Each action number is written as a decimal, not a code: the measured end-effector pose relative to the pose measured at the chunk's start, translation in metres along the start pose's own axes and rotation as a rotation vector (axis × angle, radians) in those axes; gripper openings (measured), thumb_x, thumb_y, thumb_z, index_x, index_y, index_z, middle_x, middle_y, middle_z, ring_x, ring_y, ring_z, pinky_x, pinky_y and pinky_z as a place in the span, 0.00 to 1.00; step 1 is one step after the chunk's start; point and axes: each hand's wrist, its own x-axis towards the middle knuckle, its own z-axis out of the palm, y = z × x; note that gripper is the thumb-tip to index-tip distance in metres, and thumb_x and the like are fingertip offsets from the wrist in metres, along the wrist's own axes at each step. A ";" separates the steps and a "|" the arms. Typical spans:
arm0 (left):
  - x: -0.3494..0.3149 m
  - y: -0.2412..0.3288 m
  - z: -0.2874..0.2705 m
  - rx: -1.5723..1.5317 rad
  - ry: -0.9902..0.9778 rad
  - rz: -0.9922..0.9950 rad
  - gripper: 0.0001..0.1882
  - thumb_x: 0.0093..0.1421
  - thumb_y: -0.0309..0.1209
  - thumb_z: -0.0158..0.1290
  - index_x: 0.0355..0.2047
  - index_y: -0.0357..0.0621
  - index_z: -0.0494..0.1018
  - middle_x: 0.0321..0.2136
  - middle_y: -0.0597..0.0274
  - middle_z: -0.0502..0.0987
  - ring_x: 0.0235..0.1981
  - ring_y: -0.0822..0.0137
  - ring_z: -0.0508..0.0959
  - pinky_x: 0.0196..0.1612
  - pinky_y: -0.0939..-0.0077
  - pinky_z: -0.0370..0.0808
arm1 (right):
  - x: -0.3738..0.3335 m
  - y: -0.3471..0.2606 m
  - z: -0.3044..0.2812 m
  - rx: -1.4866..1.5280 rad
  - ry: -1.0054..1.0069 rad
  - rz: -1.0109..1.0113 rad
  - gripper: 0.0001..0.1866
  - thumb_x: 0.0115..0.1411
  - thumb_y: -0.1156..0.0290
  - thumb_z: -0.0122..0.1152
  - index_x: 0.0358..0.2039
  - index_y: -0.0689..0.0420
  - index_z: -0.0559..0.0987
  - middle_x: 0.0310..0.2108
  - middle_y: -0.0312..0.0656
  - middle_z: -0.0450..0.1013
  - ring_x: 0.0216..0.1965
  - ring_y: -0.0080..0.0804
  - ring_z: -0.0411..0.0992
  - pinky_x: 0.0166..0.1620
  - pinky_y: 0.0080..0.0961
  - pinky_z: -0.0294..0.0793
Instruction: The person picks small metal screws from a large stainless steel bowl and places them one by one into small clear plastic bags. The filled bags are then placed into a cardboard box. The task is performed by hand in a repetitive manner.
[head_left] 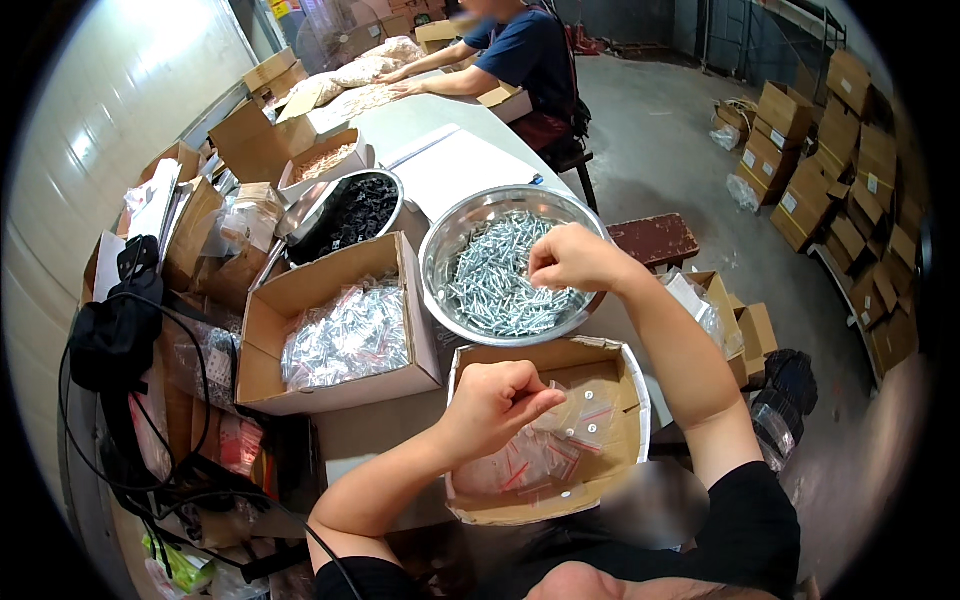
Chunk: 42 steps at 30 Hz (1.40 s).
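My right hand [578, 258] is over the right side of a round metal bowl [432, 285] full of silver screws [500, 270]. Its fingers are curled and pinched together, and whatever they hold is hidden. Below the bowl, my left hand [500, 405] is held above a low cardboard box [632, 420] with its thumb and fingers closed. Clear plastic shows by the fingertips, but I cannot tell whether it is in their grip. In that box lie small clear zip bags [530, 455] with red strips and several small white round pieces [592, 430].
Left of the bowl stands a box [340, 397] of filled clear bags [350, 335]. Behind it are a container of black parts [355, 212] and white paper [470, 170]. Another person [525, 60] works at the table's far end. A stool [655, 240] and stacked cartons [800, 190] stand right.
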 end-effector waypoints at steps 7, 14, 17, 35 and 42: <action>0.006 -0.011 0.005 -0.046 0.043 0.184 0.05 0.54 0.25 0.62 0.32 0.39 0.80 0.23 0.60 0.77 0.22 0.72 0.75 0.25 0.78 0.71 | 0.007 0.008 0.025 -0.408 -0.078 -0.084 0.14 0.45 0.78 0.61 0.35 0.55 0.83 0.31 0.47 0.78 0.34 0.44 0.77 0.41 0.34 0.75; 0.003 -0.005 -0.001 -0.081 -0.052 -0.009 0.06 0.55 0.27 0.62 0.28 0.37 0.79 0.20 0.61 0.76 0.21 0.76 0.73 0.26 0.80 0.70 | 0.013 0.016 0.036 -0.490 -0.167 -0.084 0.14 0.48 0.79 0.60 0.37 0.55 0.83 0.34 0.50 0.78 0.38 0.45 0.76 0.43 0.37 0.75; 0.000 -0.013 -0.005 -0.103 0.042 -0.027 0.10 0.55 0.30 0.63 0.23 0.36 0.76 0.15 0.66 0.71 0.18 0.81 0.66 0.21 0.82 0.64 | 0.012 0.006 0.034 -0.471 -0.198 -0.055 0.14 0.48 0.80 0.58 0.36 0.56 0.82 0.33 0.51 0.77 0.37 0.46 0.77 0.42 0.37 0.75; 0.006 -0.014 -0.001 -0.520 0.495 -0.215 0.11 0.57 0.29 0.61 0.22 0.37 0.74 0.18 0.71 0.73 0.19 0.84 0.68 0.21 0.86 0.64 | -0.021 -0.037 -0.008 0.696 -0.349 -0.125 0.07 0.54 0.73 0.66 0.31 0.62 0.80 0.22 0.34 0.75 0.24 0.17 0.71 0.29 0.16 0.71; 0.006 -0.022 -0.008 -0.742 0.461 -0.219 0.08 0.60 0.27 0.57 0.26 0.36 0.74 0.19 0.65 0.75 0.18 0.80 0.70 0.21 0.86 0.67 | -0.041 -0.074 0.004 0.138 -0.381 -0.358 0.07 0.50 0.75 0.68 0.28 0.64 0.80 0.23 0.39 0.76 0.23 0.20 0.73 0.27 0.18 0.72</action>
